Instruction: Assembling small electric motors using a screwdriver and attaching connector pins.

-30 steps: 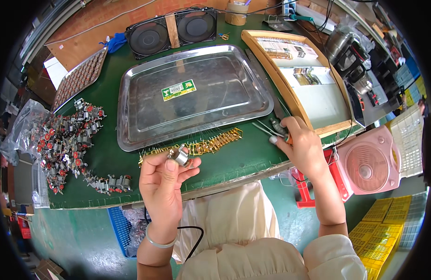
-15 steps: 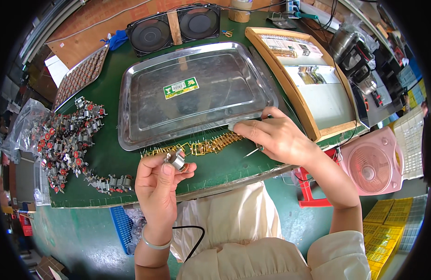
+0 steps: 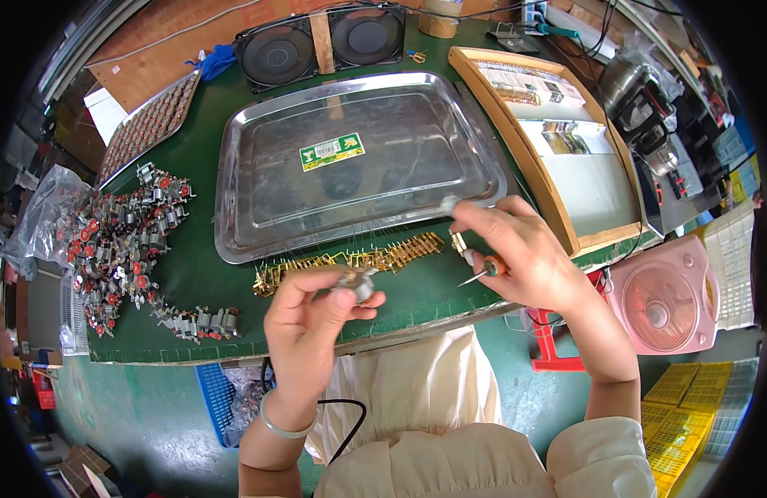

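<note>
My left hand (image 3: pixel 310 325) grips a small silver motor (image 3: pixel 356 286) between thumb and fingers, in front of the tray. Off the tray's near right corner, my right hand (image 3: pixel 520 257) pinches a small brass-coloured metal piece (image 3: pixel 459 243). The same hand keeps a small screwdriver (image 3: pixel 491 267) in its curled fingers, its thin shaft pointing left. Between the hands, a row of brass-coloured metal parts (image 3: pixel 400 255) with thin wires lies along the near edge of the shiny steel tray (image 3: pixel 383 149).
A heap of motors (image 3: pixel 122 241) with red parts lies at left, a rack of small round parts (image 3: pixel 151 124) behind it. Two black fans (image 3: pixel 362 37) stand at the back. A wooden-framed box (image 3: pixel 578 183) is at right. Beyond the table's right end is a pink fan (image 3: pixel 659 303).
My right hand has lifted away from the row toward the right, taking a brass-coloured piece. My left hand has shifted right with the motor. The whole view has moved slightly.
</note>
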`<state>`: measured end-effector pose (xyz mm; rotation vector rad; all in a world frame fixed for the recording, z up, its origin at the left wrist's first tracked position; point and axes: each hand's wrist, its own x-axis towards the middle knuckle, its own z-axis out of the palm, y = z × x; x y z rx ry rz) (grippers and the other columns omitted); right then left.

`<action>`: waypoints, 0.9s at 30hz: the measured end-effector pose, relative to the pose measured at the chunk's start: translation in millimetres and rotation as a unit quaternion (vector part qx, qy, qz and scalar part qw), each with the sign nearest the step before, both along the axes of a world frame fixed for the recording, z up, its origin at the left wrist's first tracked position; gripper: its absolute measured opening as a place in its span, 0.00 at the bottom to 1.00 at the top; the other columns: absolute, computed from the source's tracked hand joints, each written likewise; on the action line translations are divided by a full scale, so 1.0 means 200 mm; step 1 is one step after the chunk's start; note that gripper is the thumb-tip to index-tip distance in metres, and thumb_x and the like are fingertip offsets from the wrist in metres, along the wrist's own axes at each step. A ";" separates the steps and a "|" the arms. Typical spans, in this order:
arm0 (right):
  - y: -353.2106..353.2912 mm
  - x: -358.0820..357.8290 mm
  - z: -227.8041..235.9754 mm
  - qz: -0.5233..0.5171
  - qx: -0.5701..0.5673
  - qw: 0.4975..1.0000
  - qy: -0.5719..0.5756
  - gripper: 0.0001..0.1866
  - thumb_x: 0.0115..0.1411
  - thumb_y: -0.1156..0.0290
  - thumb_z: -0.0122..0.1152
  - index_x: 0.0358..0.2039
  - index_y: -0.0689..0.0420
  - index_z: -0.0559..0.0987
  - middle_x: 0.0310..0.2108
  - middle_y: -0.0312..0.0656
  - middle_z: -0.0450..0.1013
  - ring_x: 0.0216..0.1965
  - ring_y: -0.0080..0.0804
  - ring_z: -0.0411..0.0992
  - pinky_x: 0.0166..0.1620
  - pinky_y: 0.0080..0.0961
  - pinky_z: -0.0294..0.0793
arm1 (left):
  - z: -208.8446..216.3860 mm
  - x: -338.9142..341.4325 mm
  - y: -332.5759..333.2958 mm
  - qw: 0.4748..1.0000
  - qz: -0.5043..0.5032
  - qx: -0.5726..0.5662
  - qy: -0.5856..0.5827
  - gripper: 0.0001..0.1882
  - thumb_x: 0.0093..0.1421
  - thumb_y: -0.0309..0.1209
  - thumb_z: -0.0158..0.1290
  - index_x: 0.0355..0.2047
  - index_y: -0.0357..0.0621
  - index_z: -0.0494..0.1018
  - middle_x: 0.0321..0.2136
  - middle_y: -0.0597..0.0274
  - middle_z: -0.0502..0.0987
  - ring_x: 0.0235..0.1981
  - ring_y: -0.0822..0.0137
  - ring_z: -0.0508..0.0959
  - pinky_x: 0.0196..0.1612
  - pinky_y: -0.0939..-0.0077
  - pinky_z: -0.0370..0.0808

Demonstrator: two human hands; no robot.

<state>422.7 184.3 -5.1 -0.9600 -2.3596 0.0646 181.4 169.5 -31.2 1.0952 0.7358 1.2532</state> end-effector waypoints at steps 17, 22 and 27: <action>-0.08 -0.29 0.07 -0.022 -0.529 0.728 0.435 0.27 0.45 0.82 0.55 0.47 0.60 0.59 0.34 0.42 0.71 0.25 0.13 0.65 0.24 0.09 0.61 | 0.04 0.03 0.01 0.996 -0.078 -0.042 -0.007 0.09 0.54 0.21 0.50 0.35 0.30 0.67 0.30 0.56 0.72 0.30 0.65 0.77 0.32 0.79 0.77; -0.08 -0.32 0.05 -0.025 -0.549 0.700 0.456 0.27 0.47 0.82 0.57 0.47 0.60 0.59 0.35 0.44 0.71 0.32 0.20 0.69 0.31 0.13 0.68 | 0.04 0.00 0.00 0.997 -0.054 -0.047 -0.018 0.09 0.54 0.22 0.50 0.35 0.30 0.67 0.29 0.56 0.72 0.30 0.65 0.77 0.32 0.79 0.77; -0.08 -0.34 0.05 -0.002 -0.534 0.714 0.453 0.27 0.48 0.82 0.57 0.47 0.60 0.58 0.36 0.46 0.70 0.34 0.23 0.70 0.34 0.16 0.69 | 0.04 -0.02 0.00 0.997 -0.052 -0.050 -0.017 0.09 0.54 0.23 0.50 0.35 0.31 0.67 0.30 0.56 0.72 0.31 0.65 0.77 0.32 0.79 0.77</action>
